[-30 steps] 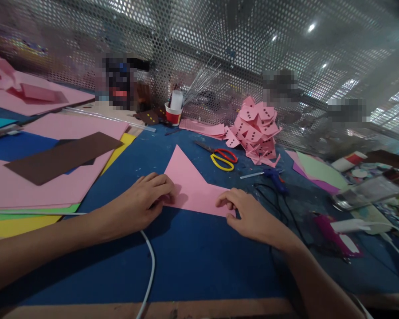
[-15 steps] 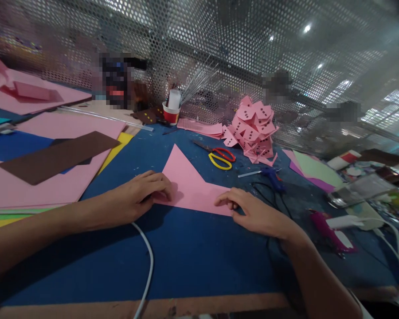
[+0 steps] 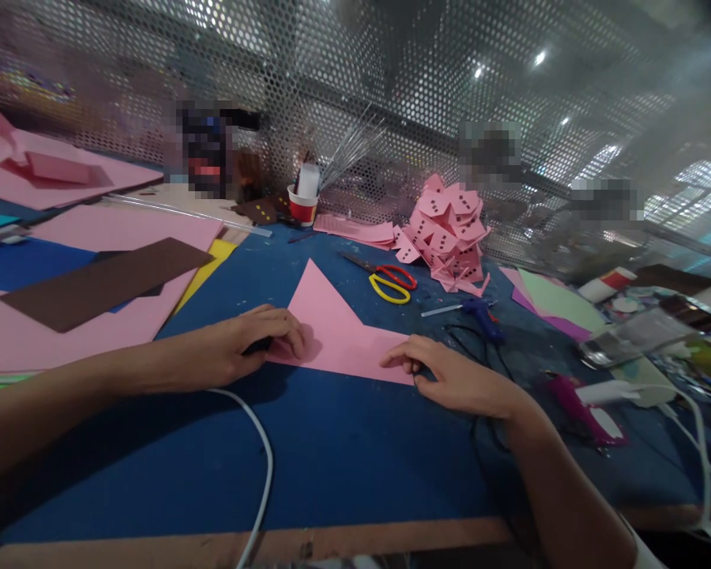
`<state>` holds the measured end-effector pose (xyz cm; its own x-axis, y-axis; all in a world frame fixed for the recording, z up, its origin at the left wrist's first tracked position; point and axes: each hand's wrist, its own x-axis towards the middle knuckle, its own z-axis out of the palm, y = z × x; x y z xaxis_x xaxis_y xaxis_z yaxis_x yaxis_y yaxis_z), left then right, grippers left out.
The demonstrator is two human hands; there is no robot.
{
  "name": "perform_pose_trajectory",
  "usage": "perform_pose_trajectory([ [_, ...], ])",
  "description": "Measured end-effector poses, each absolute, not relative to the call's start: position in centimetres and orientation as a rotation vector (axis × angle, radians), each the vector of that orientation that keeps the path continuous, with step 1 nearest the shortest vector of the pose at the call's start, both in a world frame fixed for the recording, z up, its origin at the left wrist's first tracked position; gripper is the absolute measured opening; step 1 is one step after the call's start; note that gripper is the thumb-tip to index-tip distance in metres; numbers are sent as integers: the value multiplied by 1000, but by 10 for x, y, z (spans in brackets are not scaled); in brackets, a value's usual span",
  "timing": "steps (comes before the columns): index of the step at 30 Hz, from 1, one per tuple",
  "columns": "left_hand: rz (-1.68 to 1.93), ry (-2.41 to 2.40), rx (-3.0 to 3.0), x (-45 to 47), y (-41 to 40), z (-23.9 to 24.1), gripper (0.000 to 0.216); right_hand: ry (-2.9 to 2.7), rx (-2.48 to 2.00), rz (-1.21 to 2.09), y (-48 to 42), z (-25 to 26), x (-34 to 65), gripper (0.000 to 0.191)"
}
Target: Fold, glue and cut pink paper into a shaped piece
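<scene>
A folded pink paper (image 3: pixel 337 328) lies on the blue table top (image 3: pixel 344 450), with one pointed flap toward the mesh wall. My left hand (image 3: pixel 246 352) rests on its left corner, fingers curled and pressing down on the paper. My right hand (image 3: pixel 450 379) sits at its right corner, fingertips pinching the paper's edge against the table.
Red-and-yellow scissors (image 3: pixel 391 283) lie just beyond the paper. A heap of cut pink pieces (image 3: pixel 450 233) and a red cup (image 3: pixel 302 207) stand by the mesh wall. Coloured sheets (image 3: pixel 95 292) are stacked at left. Glue guns (image 3: pixel 574 395) and cables clutter the right. A white cable (image 3: pixel 261 466) runs under my left arm.
Both hands stay on the pink paper's corners; my left fingers have curled a little tighter. The view has shifted slightly.
</scene>
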<state>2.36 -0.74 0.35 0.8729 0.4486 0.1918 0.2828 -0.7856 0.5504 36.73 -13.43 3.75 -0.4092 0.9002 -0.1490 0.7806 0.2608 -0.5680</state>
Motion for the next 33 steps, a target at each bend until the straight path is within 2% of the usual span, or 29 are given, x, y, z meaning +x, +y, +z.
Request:
perform_pose_trajectory([
  [4, 297, 485, 2418, 22, -6, 6, 50, -2344, -1547, 880, -134, 40, 367, 62],
  [8, 310, 548, 2409, 26, -10, 9, 31, -2331, -1557, 856, -134, 41, 365, 52],
  [11, 334, 595, 2426, 30, -16, 10, 22, -2317, -1578, 849, -135, 39, 364, 55],
  [17, 363, 564, 2420, 29, -16, 10, 35, -2308, -1577, 881, -135, 38, 366, 63],
  [21, 361, 539, 2408, 27, -14, 10, 45, -2215, -1615, 870, -134, 37, 363, 48],
  [24, 394, 570, 2373, 27, -13, 9, 45, -2068, -1664, 674, -129, 29, 359, 31],
  [28, 478, 694, 2282, 27, -13, 9, 39, -2100, -1690, 319, -122, 15, 355, 37],
  [33, 628, 780, 2250, 28, -14, 10, 41, -2161, -1703, 307, -120, 8, 350, 26],
])
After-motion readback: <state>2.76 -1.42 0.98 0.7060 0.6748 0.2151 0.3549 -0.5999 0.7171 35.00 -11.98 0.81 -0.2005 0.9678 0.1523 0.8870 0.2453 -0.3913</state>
